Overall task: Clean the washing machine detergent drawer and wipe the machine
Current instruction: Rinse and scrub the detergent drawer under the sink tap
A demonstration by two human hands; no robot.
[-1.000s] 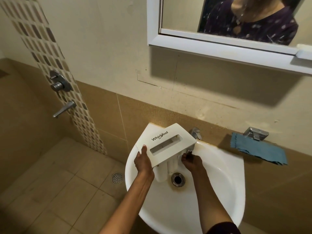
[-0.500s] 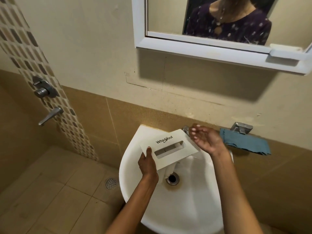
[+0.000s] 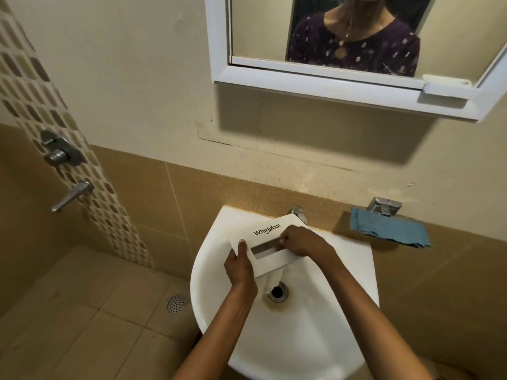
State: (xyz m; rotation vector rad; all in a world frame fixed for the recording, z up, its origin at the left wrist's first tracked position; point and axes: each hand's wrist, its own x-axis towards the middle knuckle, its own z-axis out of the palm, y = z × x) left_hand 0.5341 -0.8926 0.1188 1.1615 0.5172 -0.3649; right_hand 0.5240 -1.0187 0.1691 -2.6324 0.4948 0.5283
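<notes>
Washing step: the left hand (image 3: 240, 267) grips the detergent drawer (image 3: 263, 233) over the sink (image 3: 315, 341), and the right hand (image 3: 300, 241) curls onto its handle slot. Next, I judge, it needs water from the tap (image 3: 299, 213).

Reflected in the white-framed mirror (image 3: 218, 37) is the person's upper body. They wear a dark purple top (image 3: 354, 50) scattered with small pale printed motifs. It has a round neckline that opens into a short slit at the centre of the chest. A thin chain (image 3: 348, 26) glints at the neck, inside that neckline. Below the mirror, the left hand (image 3: 240, 270) and right hand (image 3: 301, 241) are bare, and so are the left forearm (image 3: 219, 333) and right forearm (image 3: 365, 297).
</notes>
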